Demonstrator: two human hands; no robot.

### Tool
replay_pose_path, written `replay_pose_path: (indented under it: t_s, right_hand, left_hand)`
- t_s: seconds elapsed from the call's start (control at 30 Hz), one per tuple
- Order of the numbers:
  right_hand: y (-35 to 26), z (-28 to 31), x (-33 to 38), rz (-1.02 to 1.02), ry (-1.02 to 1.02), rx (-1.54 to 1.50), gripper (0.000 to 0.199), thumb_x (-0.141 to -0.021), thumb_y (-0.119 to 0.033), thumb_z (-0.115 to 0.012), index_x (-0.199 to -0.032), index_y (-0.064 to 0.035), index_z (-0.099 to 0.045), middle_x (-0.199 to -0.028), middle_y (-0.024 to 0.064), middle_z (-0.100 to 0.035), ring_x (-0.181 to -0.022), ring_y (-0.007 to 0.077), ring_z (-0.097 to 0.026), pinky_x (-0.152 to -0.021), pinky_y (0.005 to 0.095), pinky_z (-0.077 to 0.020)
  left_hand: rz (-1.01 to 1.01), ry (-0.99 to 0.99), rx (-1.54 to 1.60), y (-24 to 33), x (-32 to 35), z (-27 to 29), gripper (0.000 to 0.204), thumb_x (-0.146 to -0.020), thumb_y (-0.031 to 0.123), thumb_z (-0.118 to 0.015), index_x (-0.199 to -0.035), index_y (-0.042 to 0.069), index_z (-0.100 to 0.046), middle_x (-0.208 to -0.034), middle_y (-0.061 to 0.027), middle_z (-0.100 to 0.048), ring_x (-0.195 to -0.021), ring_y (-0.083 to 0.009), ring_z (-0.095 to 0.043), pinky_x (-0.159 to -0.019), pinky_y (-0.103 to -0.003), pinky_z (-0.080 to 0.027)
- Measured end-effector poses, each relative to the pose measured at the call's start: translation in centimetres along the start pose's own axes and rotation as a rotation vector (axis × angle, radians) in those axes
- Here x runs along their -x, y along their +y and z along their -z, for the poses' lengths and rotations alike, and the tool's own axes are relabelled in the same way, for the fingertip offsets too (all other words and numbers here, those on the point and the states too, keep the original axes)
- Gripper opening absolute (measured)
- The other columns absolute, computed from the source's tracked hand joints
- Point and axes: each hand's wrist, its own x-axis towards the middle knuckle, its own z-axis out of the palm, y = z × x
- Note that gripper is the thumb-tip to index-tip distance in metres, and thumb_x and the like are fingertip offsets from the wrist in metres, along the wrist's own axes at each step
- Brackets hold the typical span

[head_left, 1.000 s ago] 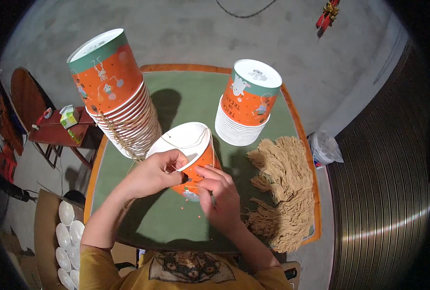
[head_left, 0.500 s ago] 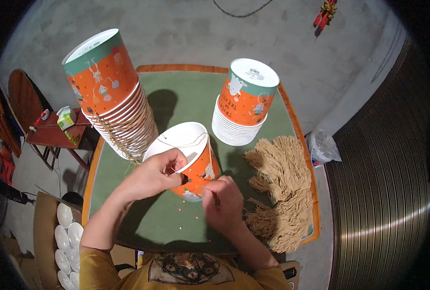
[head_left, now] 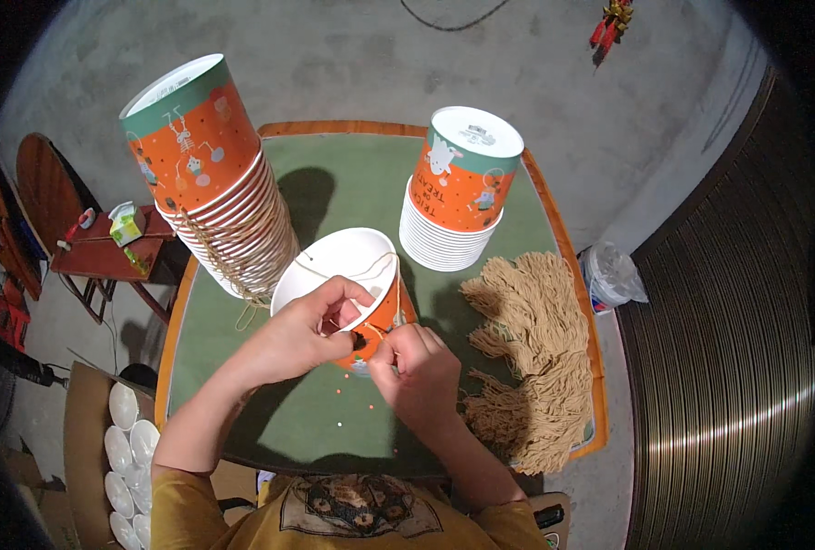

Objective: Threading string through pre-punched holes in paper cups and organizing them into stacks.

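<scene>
A paper bucket [head_left: 334, 252], orange outside and white inside, is tilted in front of me with its mouth facing up. My left hand [head_left: 302, 335] is closed on its near rim, fingertips inside the mouth and thumb outside. Thin tan twine [head_left: 371, 269] loops across the mouth, and a short piece shows at the outer wall beside my right fingers. My right hand [head_left: 417, 371] is closed, thumb and forefinger pinching that twine against or close to the wall. The exact spot under the fingertips is partly hidden.
On the green-topped table [head_left: 270, 422], a tall stack of upturned buckets [head_left: 197, 156] with twine handles stands left. A shorter stack [head_left: 467, 188] stands back right. A twine bundle [head_left: 550, 357] lies right. Below left, a cardboard box [head_left: 91, 440] holds white cups.
My right hand has moved slightly up and nearer my left, with the twine now showing between them. The left hand has shifted a little right along the rim.
</scene>
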Motion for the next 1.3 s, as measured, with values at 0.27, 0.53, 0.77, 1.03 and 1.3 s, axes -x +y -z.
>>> replay_pose_path:
  t_s: [0.27, 0.53, 0.77, 1.03, 1.3]
  right_hand:
    - [-0.1, 0.3, 0.2, 0.009, -0.022, 0.056, 0.018, -0.069, -0.001, -0.066, -0.071, -0.0072, -0.050, -0.061, 0.0084, -0.052, -0.056, 0.0286, -0.054, -0.051, 0.0386, -0.0438]
    - [0.1, 0.2, 0.3, 0.032, -0.037, 0.096, 0.016, -0.070, -0.003, -0.067, -0.071, -0.0071, -0.051, -0.065, 0.0094, -0.055, -0.060, 0.0303, -0.058, -0.054, 0.0391, -0.0471]
    - [0.3, 0.7, 0.9, 0.054, -0.039, 0.155, 0.014, -0.072, -0.004, -0.067, -0.077, -0.0071, -0.054, -0.067, 0.0102, -0.057, -0.063, 0.0308, -0.058, -0.055, 0.0395, -0.0476]
    - [0.5, 0.9, 0.8, 0.064, 0.039, 0.163, 0.012, -0.076, -0.004, -0.067, -0.082, -0.0070, -0.057, -0.070, 0.0109, -0.058, -0.063, 0.0302, -0.058, -0.056, 0.0403, -0.0476]
    - [-0.3, 1.4, 0.3, -0.108, -0.101, 0.039, 0.012, -0.080, -0.011, -0.067, -0.088, -0.0067, -0.060, -0.080, 0.0113, -0.065, -0.072, 0.0302, -0.065, -0.066, 0.0381, -0.0532]
  left_hand:
    - [-0.036, 0.006, -0.075, 0.2, 0.1, -0.7, 0.038, -0.080, 0.001, -0.057, -0.117, 0.006, -0.051, -0.081, 0.0030, -0.048, -0.074, -0.0059, -0.047, -0.068, -0.022, -0.043]
    - [-0.033, 0.003, -0.111, 0.3, 0.1, -1.1, 0.036, -0.083, 0.004, -0.060, -0.118, 0.004, -0.052, -0.082, 0.0021, -0.049, -0.072, -0.0060, -0.050, -0.064, -0.023, -0.046]
    - [-0.040, -0.006, -0.096, 0.3, 0.1, -1.2, 0.037, -0.082, 0.002, -0.058, -0.119, 0.005, -0.051, -0.085, 0.0021, -0.049, -0.073, -0.0065, -0.050, -0.066, -0.023, -0.047]
    - [-0.434, 0.092, -0.413, 0.9, 0.2, -1.3, 0.030, -0.091, 0.005, -0.058, -0.120, 0.009, -0.057, -0.096, -0.0064, -0.055, -0.090, -0.0159, -0.056, -0.080, -0.027, -0.046]
    - [-0.501, 0.105, -0.515, -0.1, 0.0, -1.5, 0.015, -0.089, 0.008, -0.061, -0.104, 0.004, -0.064, -0.091, -0.0089, -0.056, -0.085, -0.0240, -0.059, -0.075, -0.034, -0.049]
